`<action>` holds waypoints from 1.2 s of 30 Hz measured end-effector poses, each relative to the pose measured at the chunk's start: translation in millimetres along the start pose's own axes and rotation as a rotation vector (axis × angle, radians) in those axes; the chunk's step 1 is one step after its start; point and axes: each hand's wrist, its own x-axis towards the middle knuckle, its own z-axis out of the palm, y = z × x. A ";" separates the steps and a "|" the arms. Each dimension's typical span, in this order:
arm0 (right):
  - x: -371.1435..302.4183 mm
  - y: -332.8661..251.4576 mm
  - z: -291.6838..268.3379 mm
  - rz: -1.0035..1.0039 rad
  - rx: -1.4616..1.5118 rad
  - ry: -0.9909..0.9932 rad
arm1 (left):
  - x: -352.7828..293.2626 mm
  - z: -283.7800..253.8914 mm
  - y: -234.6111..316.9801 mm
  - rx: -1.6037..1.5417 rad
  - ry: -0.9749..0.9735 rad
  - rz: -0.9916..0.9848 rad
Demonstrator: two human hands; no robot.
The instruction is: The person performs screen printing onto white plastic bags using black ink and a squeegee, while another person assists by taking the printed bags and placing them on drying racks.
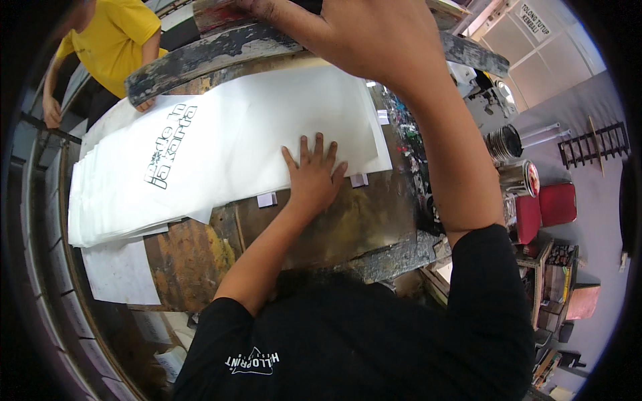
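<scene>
My left hand lies flat with fingers spread on a large white sheet, near its front edge. Toward the left, black outlined lettering is printed on the white material, which lies there in a thick stack of sheets. My right hand is raised at the far side, in front of a worn, paint-stained wooden frame bar. Its thumb stretches left, but the other fingers are cut off by the upper edge, so I cannot tell whether it grips the frame.
A person in a yellow shirt stands at the far left, one hand by the stack. The stained worktable has small pale tabs beside the sheet. Paint cans and a red chair stand right; a rack runs along the left.
</scene>
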 end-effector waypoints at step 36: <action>-73.8 82.0 266.0 -0.076 0.286 -0.219 | -152.7 -66.7 -99.0 -0.043 0.321 -0.240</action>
